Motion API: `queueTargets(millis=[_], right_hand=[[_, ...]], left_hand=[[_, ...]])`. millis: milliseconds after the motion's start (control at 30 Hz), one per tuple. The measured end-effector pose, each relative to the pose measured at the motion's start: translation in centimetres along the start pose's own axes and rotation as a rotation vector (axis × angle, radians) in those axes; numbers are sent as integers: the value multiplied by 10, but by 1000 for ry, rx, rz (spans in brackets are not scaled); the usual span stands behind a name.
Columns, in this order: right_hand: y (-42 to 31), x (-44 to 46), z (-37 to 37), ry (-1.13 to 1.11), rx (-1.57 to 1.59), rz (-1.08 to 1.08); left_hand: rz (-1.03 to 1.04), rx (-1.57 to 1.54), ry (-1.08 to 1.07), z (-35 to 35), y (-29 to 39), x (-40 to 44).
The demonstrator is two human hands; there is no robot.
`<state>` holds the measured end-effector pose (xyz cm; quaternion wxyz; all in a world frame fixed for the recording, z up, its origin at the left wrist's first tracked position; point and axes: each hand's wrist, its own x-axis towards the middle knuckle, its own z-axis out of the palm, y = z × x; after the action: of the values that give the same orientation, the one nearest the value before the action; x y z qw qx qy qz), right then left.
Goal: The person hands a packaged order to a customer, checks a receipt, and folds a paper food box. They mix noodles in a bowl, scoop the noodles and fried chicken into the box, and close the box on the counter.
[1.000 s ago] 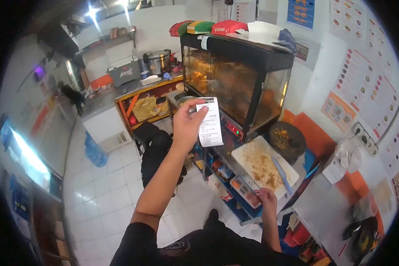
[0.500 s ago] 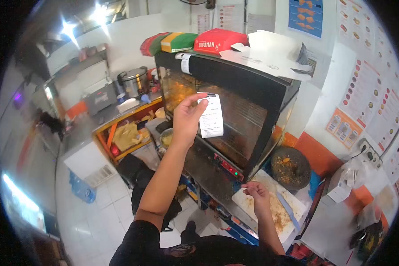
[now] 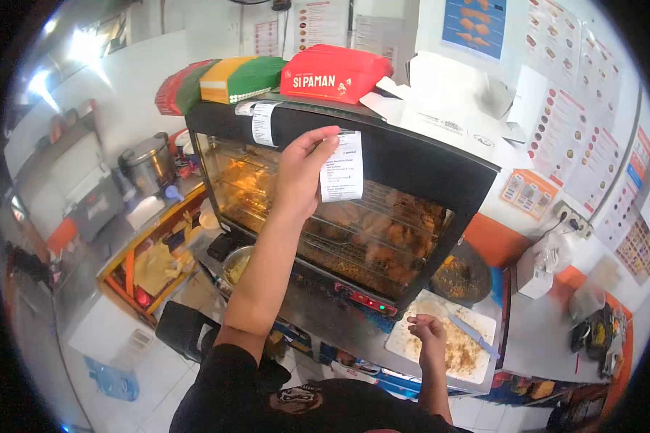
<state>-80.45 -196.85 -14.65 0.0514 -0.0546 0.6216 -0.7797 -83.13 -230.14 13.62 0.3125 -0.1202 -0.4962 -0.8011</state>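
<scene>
Between thumb and fingers, my left hand pinches a white printed receipt, raised upright before a glass-fronted food warmer. Pieces of fried food lie on racks behind the glass. Another paper slip hangs from the warmer's top edge. My right hand hovers low over a white cutting board, its fingers curled together; whether anything small is in them is hidden. Brown crumbs cover much of the board, and a knife with a pale blue handle rests there, beside the right hand.
Red folded cartons, green-and-yellow cartons and white cardboard sit atop the warmer. A dark stone mortar stands behind the board. At left are a metal pot and a shelf; a blue water jug is on the floor.
My view has come closer to the warmer and turned slightly to the right. The receipt stays in my left hand, held up. My right hand remains curled over the board.
</scene>
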Motion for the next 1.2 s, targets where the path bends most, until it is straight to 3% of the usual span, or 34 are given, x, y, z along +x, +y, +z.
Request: queueTargets(millis=[433,1200], right_hand=[[20,-42,11,283,35,-4],[31,-52,23,331,41,23]], left_hand=[[-24,-5,-152,-18,-15,35],[0,94,-257,-21,-25,60]])
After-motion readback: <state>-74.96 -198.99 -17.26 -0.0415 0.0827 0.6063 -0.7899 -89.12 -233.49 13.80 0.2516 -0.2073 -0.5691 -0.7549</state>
